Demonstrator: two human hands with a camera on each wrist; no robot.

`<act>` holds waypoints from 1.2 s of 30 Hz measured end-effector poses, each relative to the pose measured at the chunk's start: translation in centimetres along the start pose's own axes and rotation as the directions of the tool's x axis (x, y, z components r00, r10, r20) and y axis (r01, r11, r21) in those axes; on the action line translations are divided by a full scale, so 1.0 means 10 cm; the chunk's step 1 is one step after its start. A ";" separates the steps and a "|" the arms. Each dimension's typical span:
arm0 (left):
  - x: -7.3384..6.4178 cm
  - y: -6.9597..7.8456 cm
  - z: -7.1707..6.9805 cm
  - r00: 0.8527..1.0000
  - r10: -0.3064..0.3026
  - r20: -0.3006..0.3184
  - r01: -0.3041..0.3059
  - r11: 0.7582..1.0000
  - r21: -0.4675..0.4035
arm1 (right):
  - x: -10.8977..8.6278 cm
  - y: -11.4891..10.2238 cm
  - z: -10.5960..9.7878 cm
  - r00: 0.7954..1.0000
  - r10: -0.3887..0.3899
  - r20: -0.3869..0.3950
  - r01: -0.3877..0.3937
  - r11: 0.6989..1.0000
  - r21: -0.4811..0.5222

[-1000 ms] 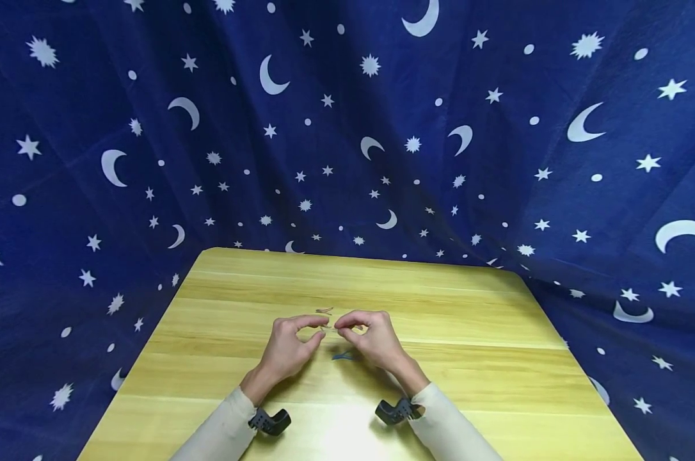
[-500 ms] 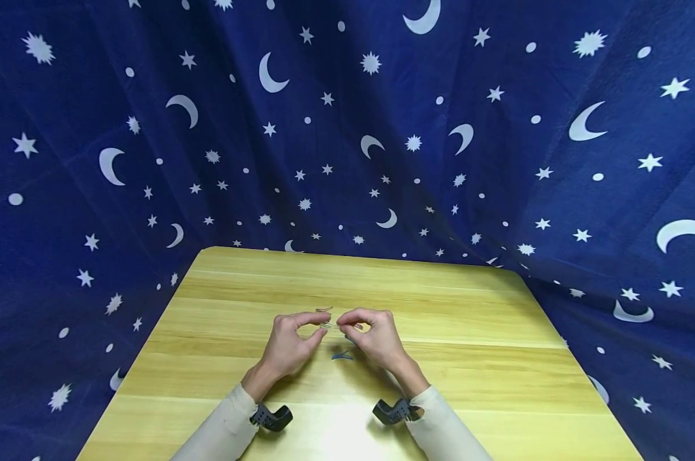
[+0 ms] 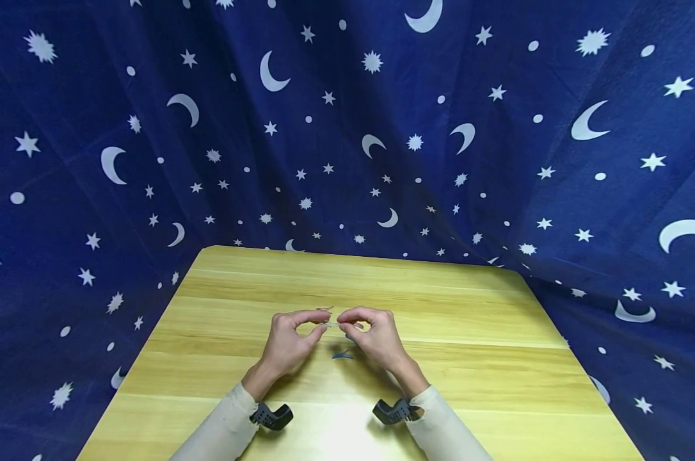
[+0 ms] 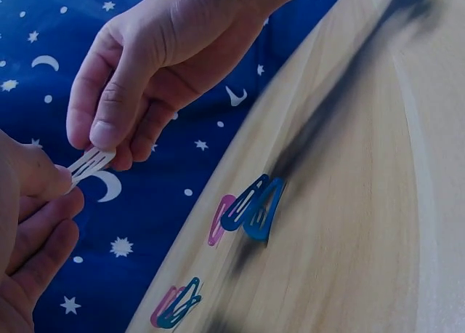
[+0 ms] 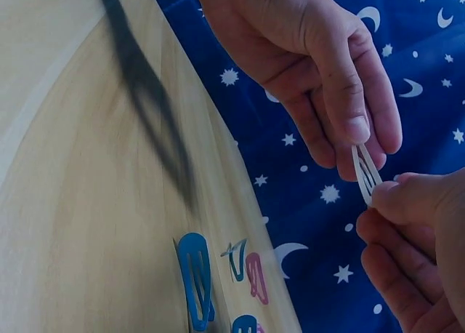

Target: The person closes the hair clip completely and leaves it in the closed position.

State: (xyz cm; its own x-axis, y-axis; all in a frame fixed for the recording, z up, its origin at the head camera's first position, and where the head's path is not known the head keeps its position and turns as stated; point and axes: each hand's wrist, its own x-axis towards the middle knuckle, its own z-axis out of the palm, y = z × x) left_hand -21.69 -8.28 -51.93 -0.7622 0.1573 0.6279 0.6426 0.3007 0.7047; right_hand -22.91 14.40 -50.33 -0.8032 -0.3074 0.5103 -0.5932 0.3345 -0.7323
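Observation:
Both hands meet over the middle of the table, a white snap hair clip [image 4: 92,161] stretched between them. My left hand [image 3: 288,344] pinches one end of it between thumb and fingers. At the other end, my right hand [image 3: 377,339] pinches it the same way. In the right wrist view the clip's [image 5: 365,174] slotted frame shows between the two sets of fingertips, its ends covered by them. In the head view it is a thin pale line. Whether the clip is snapped or unsnapped I cannot tell.
On the wooden table [image 3: 238,282] lie blue snap clips [image 4: 245,202], with a pink clip [image 4: 219,222] partly behind them. Apart from these are a teal clip [image 4: 179,304] and another pink clip [image 5: 256,278]. A blue curtain [image 3: 324,141] with moons and stars hangs behind the table.
The hands stay nearly in place, with the right hand's fingertips shifted very slightly. The clip between them has turned a little and both hands keep hold of it.

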 end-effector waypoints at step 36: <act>-0.04 -0.01 0.00 1.000 0.006 -0.014 -0.006 1.000 0.029 | -0.02 -0.01 0.00 0.999 -0.011 0.045 0.014 0.999 -0.052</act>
State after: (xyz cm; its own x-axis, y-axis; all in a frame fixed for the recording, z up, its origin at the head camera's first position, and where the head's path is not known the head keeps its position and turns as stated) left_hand -21.46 -8.38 -52.20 -0.7571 0.1458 0.6368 0.6444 0.3269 0.6913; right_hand -22.72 14.39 -50.36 -0.7932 -0.3510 0.4977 -0.6061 0.3758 -0.7010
